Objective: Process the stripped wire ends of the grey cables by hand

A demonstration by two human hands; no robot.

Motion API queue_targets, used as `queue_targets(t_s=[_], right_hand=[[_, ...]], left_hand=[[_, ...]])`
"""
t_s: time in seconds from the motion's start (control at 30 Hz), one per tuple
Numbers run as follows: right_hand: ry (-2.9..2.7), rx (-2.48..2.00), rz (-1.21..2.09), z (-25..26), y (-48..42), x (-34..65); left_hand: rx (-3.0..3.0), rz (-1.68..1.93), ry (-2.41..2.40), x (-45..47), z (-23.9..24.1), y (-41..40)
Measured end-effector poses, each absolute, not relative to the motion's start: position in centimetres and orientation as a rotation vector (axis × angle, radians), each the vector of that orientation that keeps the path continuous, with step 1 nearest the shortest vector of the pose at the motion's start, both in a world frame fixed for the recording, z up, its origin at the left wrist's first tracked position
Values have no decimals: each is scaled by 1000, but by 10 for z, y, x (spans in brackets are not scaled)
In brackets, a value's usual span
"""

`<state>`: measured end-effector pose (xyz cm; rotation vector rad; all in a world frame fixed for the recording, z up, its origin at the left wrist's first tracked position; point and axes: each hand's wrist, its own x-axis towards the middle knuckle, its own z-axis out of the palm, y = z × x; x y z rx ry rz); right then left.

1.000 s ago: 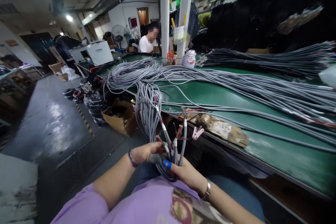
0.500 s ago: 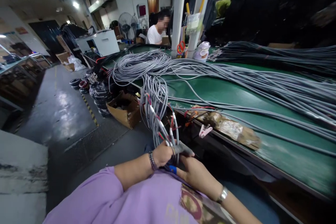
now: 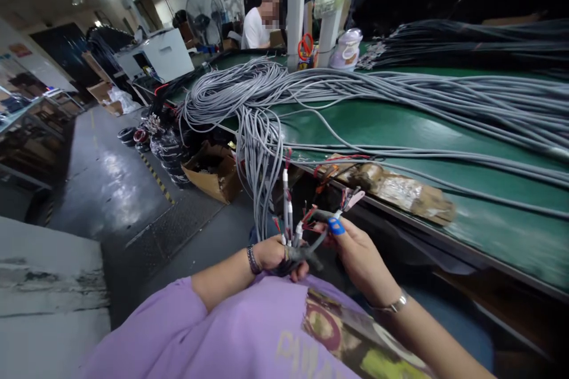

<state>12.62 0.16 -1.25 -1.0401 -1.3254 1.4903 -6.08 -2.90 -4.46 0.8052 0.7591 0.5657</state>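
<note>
Progress, judged from how things lie: sorting or checking of cable ends appears under way; a small bunch of grey cables [image 3: 290, 213] is gathered in hand, and one single cable [image 3: 318, 241] is drawn aside from it; jackets at the gathered ends are already stripped back, with white sleeves fitted and thin coloured wires exposed; a large quantity seems left, since a thick coil [image 3: 235, 92] and long runs lie on the green bench [image 3: 400, 121], with a hanging bundle [image 3: 260, 160] dropping over its near edge.

Hands: left hand [image 3: 272, 253] is curled closed around the bunch, low before the lap; right hand [image 3: 362, 251] is partly closed, thumb and fingers pinching the single cable near its sleeved end; a blue wrap [image 3: 336, 225] covers the right thumb.

Appearance: bunch stands roughly upright, ends at uneven heights, wires splayed, red most evident; the single cable bends over toward the right hand; its tip lies in line with a pink clip [image 3: 357, 198] at the bench edge, contact cannot be told; exact cable count is unclear.
</note>
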Motion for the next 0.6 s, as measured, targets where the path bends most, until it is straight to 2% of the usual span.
queue_targets(t_s=[0.23, 0.4, 0.6], right_hand=[[-1825, -946, 1175, -20, -6, 125], [-1868, -950, 1042, -21, -8, 123], [-1779, -897, 939, -7, 4, 116]], left_hand=[[773, 564, 730, -58, -49, -23], [764, 561, 753, -47, -41, -16], [868, 680, 844, -46, -2, 8]])
